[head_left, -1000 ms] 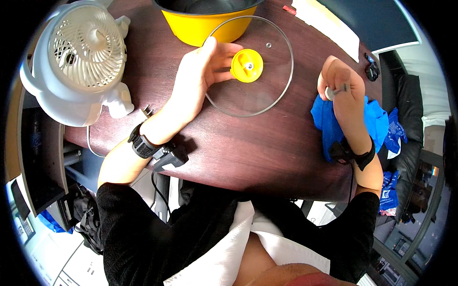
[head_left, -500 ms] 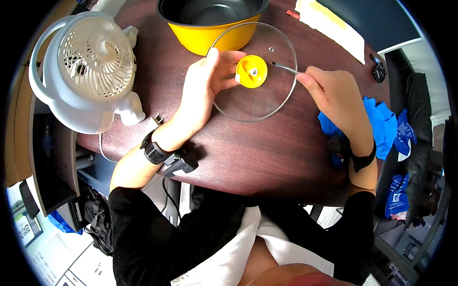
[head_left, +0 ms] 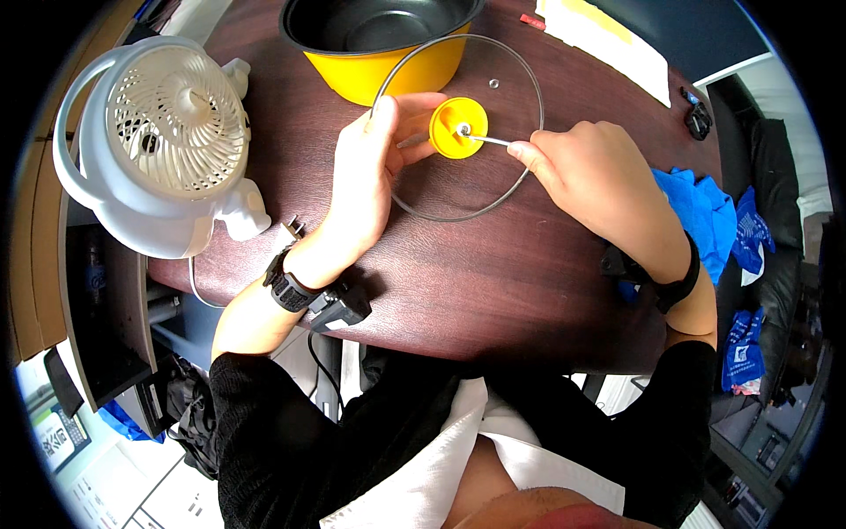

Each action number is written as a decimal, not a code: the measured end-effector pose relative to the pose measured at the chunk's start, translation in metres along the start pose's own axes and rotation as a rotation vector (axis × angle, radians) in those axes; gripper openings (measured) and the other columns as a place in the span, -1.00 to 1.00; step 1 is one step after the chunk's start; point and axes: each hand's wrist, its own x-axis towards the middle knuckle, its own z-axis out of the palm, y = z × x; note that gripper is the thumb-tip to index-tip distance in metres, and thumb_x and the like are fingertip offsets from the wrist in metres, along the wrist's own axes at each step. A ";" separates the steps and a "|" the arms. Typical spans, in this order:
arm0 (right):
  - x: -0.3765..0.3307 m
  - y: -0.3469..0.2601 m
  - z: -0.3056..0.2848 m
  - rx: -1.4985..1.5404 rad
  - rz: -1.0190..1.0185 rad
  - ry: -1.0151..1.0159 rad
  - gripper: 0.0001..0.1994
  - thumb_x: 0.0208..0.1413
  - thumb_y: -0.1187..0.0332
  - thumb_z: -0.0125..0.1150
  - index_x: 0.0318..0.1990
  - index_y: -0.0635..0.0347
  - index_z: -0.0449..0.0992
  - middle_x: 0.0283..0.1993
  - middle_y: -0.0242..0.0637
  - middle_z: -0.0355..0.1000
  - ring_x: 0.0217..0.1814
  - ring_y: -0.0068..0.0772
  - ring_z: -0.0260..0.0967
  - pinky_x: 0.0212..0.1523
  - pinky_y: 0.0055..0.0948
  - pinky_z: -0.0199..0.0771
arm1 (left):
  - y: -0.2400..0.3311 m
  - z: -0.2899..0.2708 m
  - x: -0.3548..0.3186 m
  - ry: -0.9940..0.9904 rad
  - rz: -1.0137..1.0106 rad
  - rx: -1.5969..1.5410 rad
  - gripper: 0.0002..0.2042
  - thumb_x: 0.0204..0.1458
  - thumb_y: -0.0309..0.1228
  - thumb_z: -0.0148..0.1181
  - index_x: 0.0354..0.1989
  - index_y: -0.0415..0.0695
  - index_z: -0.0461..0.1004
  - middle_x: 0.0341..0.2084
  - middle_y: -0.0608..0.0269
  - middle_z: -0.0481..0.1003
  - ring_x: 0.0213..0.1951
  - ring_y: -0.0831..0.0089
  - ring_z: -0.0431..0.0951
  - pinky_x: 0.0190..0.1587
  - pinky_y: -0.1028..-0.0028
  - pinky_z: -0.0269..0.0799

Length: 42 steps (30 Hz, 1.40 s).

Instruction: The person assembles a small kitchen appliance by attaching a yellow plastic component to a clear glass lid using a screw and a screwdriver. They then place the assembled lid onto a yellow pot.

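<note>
A clear glass lid (head_left: 498,176) with a metal rim is tilted up over the table. A round yellow knob (head_left: 459,129) sits at its middle, with a small screw in the centre. My left hand (head_left: 377,159) is closed on the lid, the thumb at the rim and the fingers behind the glass against the knob. In my right hand (head_left: 592,172) is a screwdriver (head_left: 491,140), its handle hidden in the closed fingers. The thin metal shaft crosses to the knob, and its tip rests at the screw.
A yellow pot (head_left: 379,66) with a black inside stands beyond the lid. At left is a white fan (head_left: 163,141). Blue cloth (head_left: 701,203) lies on the right, below a small black object (head_left: 697,119). White paper (head_left: 608,53) and a red piece (head_left: 532,22) lie farther back.
My right hand has moved the screwdriver left and down, bringing its tip from above the glass to the screw in the knob. My left hand still holds the lid.
</note>
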 end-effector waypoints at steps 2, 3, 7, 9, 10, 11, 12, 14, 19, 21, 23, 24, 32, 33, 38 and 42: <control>-0.001 -0.002 -0.005 0.015 0.026 -0.005 -0.60 0.19 0.11 0.07 -0.58 0.20 0.53 -0.68 -0.11 0.37 -0.64 -0.09 0.39 -0.57 -0.29 0.39 | -0.001 -0.001 -0.001 -0.005 0.008 0.017 -0.47 0.26 0.02 -0.23 0.02 -0.23 0.43 0.01 0.05 0.45 0.08 0.28 0.45 0.13 0.31 0.38; -0.001 -0.003 -0.007 0.022 0.038 -0.007 -0.60 0.19 0.11 0.07 -0.58 0.19 0.53 -0.69 -0.11 0.37 -0.64 -0.09 0.39 -0.57 -0.29 0.39 | 0.000 -0.001 -0.001 -0.003 0.011 0.016 -0.47 0.26 0.01 -0.23 0.02 -0.23 0.43 0.01 0.05 0.45 0.08 0.29 0.45 0.13 0.31 0.38; -0.001 -0.004 -0.005 -0.001 0.029 0.016 -0.60 0.19 0.11 0.08 -0.58 0.19 0.53 -0.68 -0.11 0.38 -0.65 -0.10 0.39 -0.58 -0.30 0.40 | 0.001 -0.001 -0.002 -0.003 0.015 0.021 -0.48 0.27 0.00 -0.23 0.02 -0.22 0.43 0.01 0.07 0.45 0.08 0.31 0.45 0.10 0.34 0.40; -0.001 -0.006 -0.004 -0.047 0.021 0.025 -0.60 0.19 0.11 0.08 -0.58 0.18 0.53 -0.68 -0.12 0.38 -0.65 -0.11 0.39 -0.58 -0.32 0.40 | 0.003 0.001 -0.003 -0.004 0.021 0.010 -0.49 0.26 0.00 -0.21 0.02 -0.22 0.42 0.02 0.07 0.44 0.09 0.32 0.43 0.10 0.34 0.39; 0.000 -0.008 -0.003 -0.053 0.026 0.031 -0.61 0.19 0.12 0.08 -0.58 0.18 0.53 -0.69 -0.13 0.38 -0.66 -0.12 0.39 -0.59 -0.32 0.40 | 0.004 0.002 -0.004 -0.006 0.028 -0.004 -0.50 0.26 -0.01 -0.19 0.03 -0.22 0.41 0.02 0.08 0.42 0.10 0.33 0.41 0.11 0.33 0.38; 0.001 -0.011 -0.002 -0.059 0.031 0.036 -0.61 0.18 0.12 0.09 -0.58 0.18 0.54 -0.69 -0.13 0.38 -0.66 -0.12 0.39 -0.59 -0.33 0.40 | 0.006 0.003 -0.004 -0.009 0.036 -0.018 -0.50 0.25 -0.02 -0.18 0.04 -0.22 0.40 0.03 0.09 0.41 0.12 0.33 0.39 0.12 0.33 0.36; 0.001 -0.013 -0.002 -0.065 0.037 0.042 -0.62 0.18 0.13 0.09 -0.58 0.18 0.54 -0.69 -0.13 0.38 -0.66 -0.13 0.39 -0.60 -0.34 0.40 | 0.008 0.003 -0.005 -0.025 0.038 -0.036 -0.49 0.23 -0.02 -0.17 0.07 -0.24 0.36 0.06 0.06 0.38 0.15 0.31 0.35 0.15 0.29 0.31; 0.001 -0.016 -0.006 -0.060 0.038 0.062 -0.62 0.18 0.14 0.09 -0.58 0.18 0.53 -0.69 -0.14 0.38 -0.67 -0.14 0.39 -0.61 -0.35 0.40 | 0.011 0.003 -0.005 -0.052 0.045 -0.071 -0.45 0.17 -0.02 -0.14 0.12 -0.27 0.29 0.13 0.02 0.30 0.21 0.26 0.26 0.21 0.21 0.20; 0.004 -0.017 -0.010 -0.113 0.015 0.124 -0.62 0.18 0.15 0.09 -0.59 0.18 0.52 -0.71 -0.15 0.37 -0.69 -0.15 0.38 -0.64 -0.34 0.38 | 0.013 0.007 -0.004 -0.089 0.027 -0.152 -0.39 -0.02 -0.16 0.02 0.19 -0.25 0.19 0.16 0.03 0.25 0.22 0.23 0.23 0.27 0.25 0.09; 0.004 -0.015 -0.007 -0.123 -0.005 0.136 -0.63 0.19 0.15 0.08 -0.58 0.17 0.52 -0.72 -0.16 0.36 -0.70 -0.16 0.38 -0.65 -0.34 0.37 | 0.012 0.006 -0.003 -0.109 0.009 -0.194 -0.41 -0.05 -0.24 0.05 0.19 -0.22 0.19 0.16 0.06 0.25 0.21 0.28 0.24 0.27 0.31 0.09; 0.003 -0.020 -0.008 -0.117 0.041 0.123 -0.62 0.20 0.15 0.07 -0.59 0.17 0.52 -0.73 -0.16 0.36 -0.70 -0.15 0.37 -0.66 -0.34 0.37 | 0.009 0.002 -0.002 -0.128 -0.010 -0.248 -0.46 -0.05 -0.33 0.06 0.17 -0.16 0.23 0.13 0.14 0.27 0.18 0.37 0.28 0.26 0.40 0.11; 0.004 -0.022 -0.008 -0.113 0.063 0.116 -0.62 0.20 0.15 0.07 -0.59 0.17 0.52 -0.73 -0.16 0.35 -0.70 -0.15 0.37 -0.66 -0.34 0.37 | 0.009 0.002 -0.003 -0.121 0.007 -0.225 -0.44 -0.07 -0.33 0.07 0.19 -0.16 0.22 0.14 0.13 0.26 0.19 0.36 0.27 0.26 0.40 0.10; 0.014 -0.020 0.011 0.226 0.149 0.073 -0.51 0.28 0.09 -0.10 -0.56 0.27 0.52 -0.70 -0.06 0.36 -0.71 -0.09 0.35 -0.66 -0.34 0.36 | 0.015 0.004 -0.006 -0.054 0.092 0.030 -0.31 -0.07 -0.30 0.01 0.30 -0.24 0.04 0.23 0.04 0.18 0.28 0.25 0.20 0.32 0.32 0.05; 0.015 -0.018 0.016 0.324 0.164 0.051 -0.49 0.29 0.08 -0.13 -0.55 0.29 0.51 -0.70 -0.05 0.35 -0.72 -0.08 0.34 -0.66 -0.34 0.35 | 0.014 0.004 -0.006 -0.043 0.105 0.026 -0.33 -0.07 -0.33 0.03 0.29 -0.22 0.07 0.22 0.06 0.20 0.27 0.26 0.20 0.32 0.31 0.04; 0.020 -0.019 0.024 0.946 0.433 -0.272 -0.41 0.31 -0.02 -0.24 -0.67 0.20 0.33 -0.78 -0.28 0.22 -0.82 -0.39 0.16 -0.71 -0.46 0.25 | 0.003 0.004 -0.008 -0.027 0.222 0.057 -0.36 -0.08 -0.42 0.06 0.28 -0.18 0.12 0.20 0.07 0.21 0.27 0.28 0.18 0.32 0.23 0.03; 0.016 -0.018 0.020 1.361 0.538 -0.497 -0.43 0.31 -0.07 -0.27 -0.71 0.06 0.17 -0.79 -0.47 0.13 -0.82 -0.62 0.08 -0.74 -0.57 0.19 | 0.004 0.003 -0.005 -0.078 0.262 0.106 -0.37 -0.06 -0.45 0.06 0.28 -0.19 0.11 0.20 0.06 0.21 0.27 0.25 0.18 0.32 0.19 0.04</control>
